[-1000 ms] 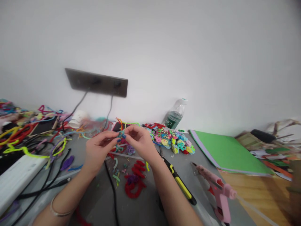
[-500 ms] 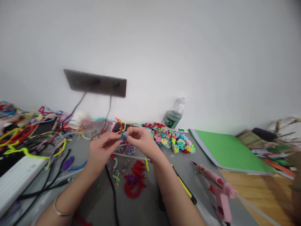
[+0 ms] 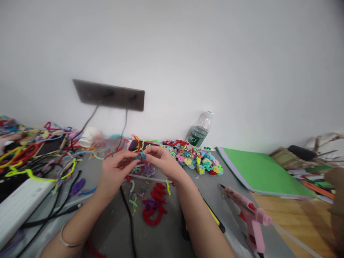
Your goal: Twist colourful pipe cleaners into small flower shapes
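Note:
Between my fingertips is a small blue-teal piece of pipe cleaner [image 3: 141, 156], held up over the middle of the table. My left hand [image 3: 115, 168] pinches it from the left with thumb and fingers. From the other side my right hand [image 3: 160, 161] has thumb and forefinger closed on the same piece. Its exact shape is partly hidden by the fingers. Just below the hands lie a purple pipe-cleaner curl [image 3: 149, 170] and a clear glue stick [image 3: 150, 178]. Nearer to me rests a red coiled pipe cleaner [image 3: 154, 215] with a purple piece on it.
A pink glue gun [image 3: 251, 215] lies at the right, by a green sheet [image 3: 260, 172]. Pipe-cleaner flowers [image 3: 201, 159] are heaped near a water bottle [image 3: 199, 130]. A yellow-black cutter [image 3: 215, 216] is partly under my right forearm. A white power strip [image 3: 24, 204], cords and pipe cleaners crowd the left.
Both hands stay in nearly the same place, still pinching the blue-teal piece. The fingers and the piece have shifted only very slightly. Nothing else on the table has visibly moved.

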`<state>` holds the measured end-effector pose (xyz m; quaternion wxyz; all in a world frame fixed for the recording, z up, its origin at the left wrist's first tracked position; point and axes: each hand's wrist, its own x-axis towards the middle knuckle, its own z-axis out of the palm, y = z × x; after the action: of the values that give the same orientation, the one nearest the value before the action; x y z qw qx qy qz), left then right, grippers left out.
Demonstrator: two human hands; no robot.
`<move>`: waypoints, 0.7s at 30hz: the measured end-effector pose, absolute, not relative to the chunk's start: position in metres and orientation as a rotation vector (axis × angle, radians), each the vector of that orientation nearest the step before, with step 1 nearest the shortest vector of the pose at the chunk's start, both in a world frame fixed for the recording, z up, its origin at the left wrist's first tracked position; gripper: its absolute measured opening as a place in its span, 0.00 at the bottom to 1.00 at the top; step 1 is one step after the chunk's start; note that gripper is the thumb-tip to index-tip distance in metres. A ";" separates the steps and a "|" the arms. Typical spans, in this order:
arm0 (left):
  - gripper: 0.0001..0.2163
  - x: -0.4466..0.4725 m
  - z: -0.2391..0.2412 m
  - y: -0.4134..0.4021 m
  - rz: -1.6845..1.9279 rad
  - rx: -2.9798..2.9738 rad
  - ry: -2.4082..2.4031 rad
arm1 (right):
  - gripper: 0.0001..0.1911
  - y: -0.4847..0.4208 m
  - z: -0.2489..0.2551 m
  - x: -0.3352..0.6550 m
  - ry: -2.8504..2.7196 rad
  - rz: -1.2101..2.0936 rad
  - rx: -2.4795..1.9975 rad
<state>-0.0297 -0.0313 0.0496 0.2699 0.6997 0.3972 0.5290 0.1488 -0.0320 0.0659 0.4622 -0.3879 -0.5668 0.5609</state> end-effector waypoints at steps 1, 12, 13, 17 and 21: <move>0.06 -0.030 0.049 -0.031 1.411 1.912 1.047 | 0.15 -0.033 0.067 0.151 -1.405 1.388 -0.976; 0.13 -0.031 0.047 -0.026 1.341 1.550 0.964 | 0.14 -0.031 0.067 0.157 -1.371 1.230 -0.992; 0.13 -0.031 0.046 -0.026 1.334 1.534 0.956 | 0.14 -0.031 0.067 0.156 -1.368 1.232 -0.981; 0.13 -0.029 0.046 -0.026 1.350 1.515 0.978 | 0.13 -0.033 0.069 0.153 -1.351 1.255 -0.972; 0.12 -0.028 0.050 -0.029 1.397 1.544 1.018 | 0.11 -0.035 0.070 0.150 -1.390 1.287 -0.951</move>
<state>-0.0278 -0.0289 0.0497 0.4006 0.6104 0.4026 0.5522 0.1496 -0.0346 0.0698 0.4891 -0.3913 -0.5720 0.5296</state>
